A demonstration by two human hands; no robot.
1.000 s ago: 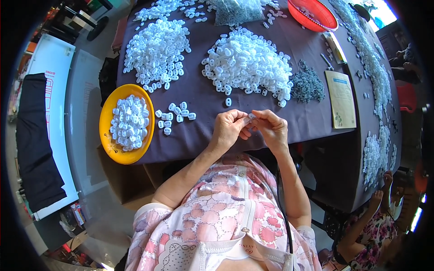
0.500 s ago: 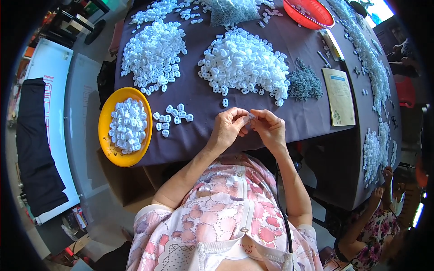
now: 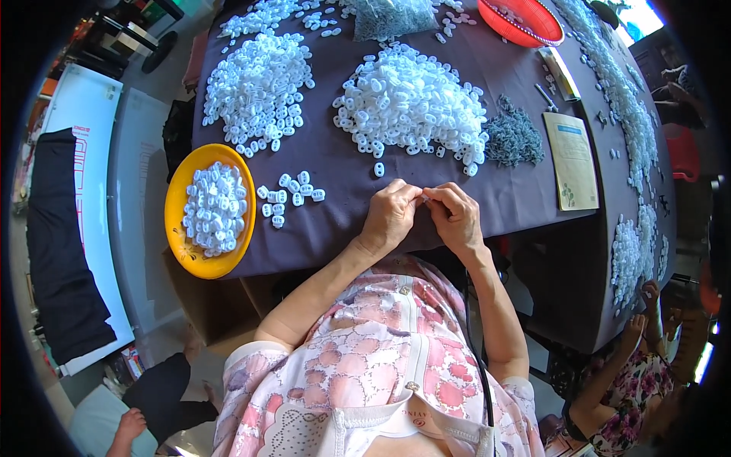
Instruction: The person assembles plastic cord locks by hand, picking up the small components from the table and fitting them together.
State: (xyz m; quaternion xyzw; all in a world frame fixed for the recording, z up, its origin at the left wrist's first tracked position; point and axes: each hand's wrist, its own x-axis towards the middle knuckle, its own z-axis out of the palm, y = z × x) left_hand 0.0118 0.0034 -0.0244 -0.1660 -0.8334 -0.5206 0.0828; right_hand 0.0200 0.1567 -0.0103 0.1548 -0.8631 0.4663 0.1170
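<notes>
Apparently, left hand and right hand pinch a small white plastic piece (mostly hidden) above the tabletop, near its front edge; a slack grip could drop it.

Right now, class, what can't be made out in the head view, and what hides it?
Small piece, head view: mostly covered by the left hand and right hand.
Bag, head view: far end cut off by the upper edge.
Middle white pile, head view: lower pieces buried under upper ones.
</notes>
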